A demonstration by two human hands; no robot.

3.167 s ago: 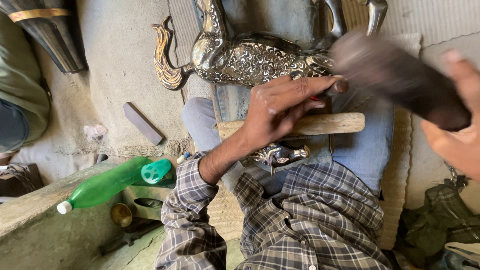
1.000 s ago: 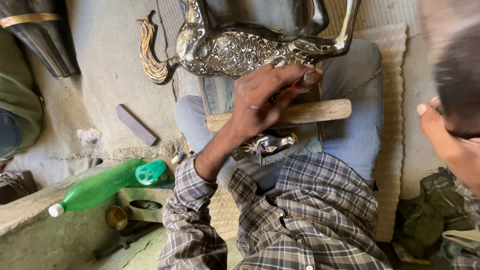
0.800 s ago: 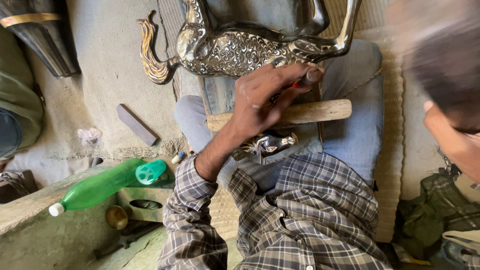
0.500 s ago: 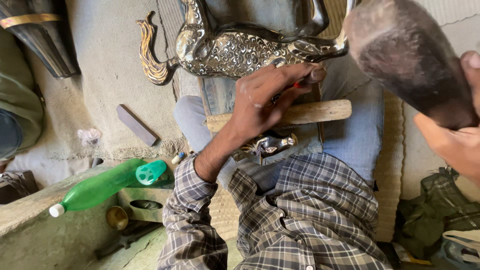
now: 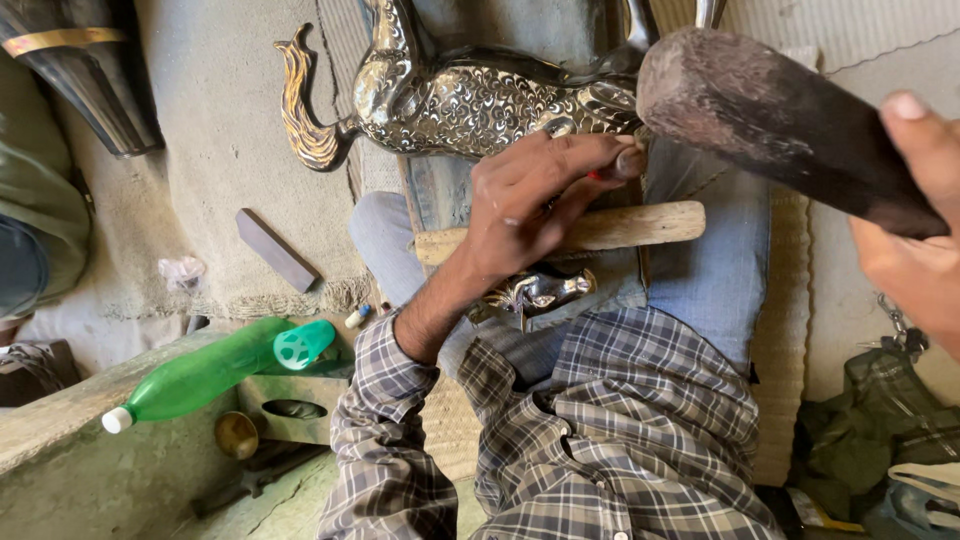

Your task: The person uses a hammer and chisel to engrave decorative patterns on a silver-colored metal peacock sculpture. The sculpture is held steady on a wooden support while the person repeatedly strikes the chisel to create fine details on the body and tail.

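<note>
Landmark: the ornate metal horse figure (image 5: 470,95), silvery with chased scrollwork and a brass tail, lying across the person's lap.

Well left of the horse, and lower: a green plastic bottle (image 5: 205,372) lies on its side on a stone ledge (image 5: 60,440). Between bottle and horse, a dark flat bar (image 5: 276,250) rests on the floor mat (image 5: 210,150).

Just below the horse's body: left hand (image 5: 530,195), fingers clamped on a thin punch with a red band (image 5: 618,168), its tip set against the horse's flank. Under that hand a wooden block (image 5: 620,226) lies crosswise on the jeans, and below the block sits a small silvery casting (image 5: 535,292).

Right of the horse, raised above it: right hand (image 5: 915,250), fingers closed round the handle of a dark wooden mallet (image 5: 770,115), its head poised just above the punch's end, not touching.

Step in hand, as I judge: chasing the surface, mallet at the top of a stroke. Next move calls for a square, moderate blow on the punch head, with the left hand keeping the tip steady on its mark.
</note>
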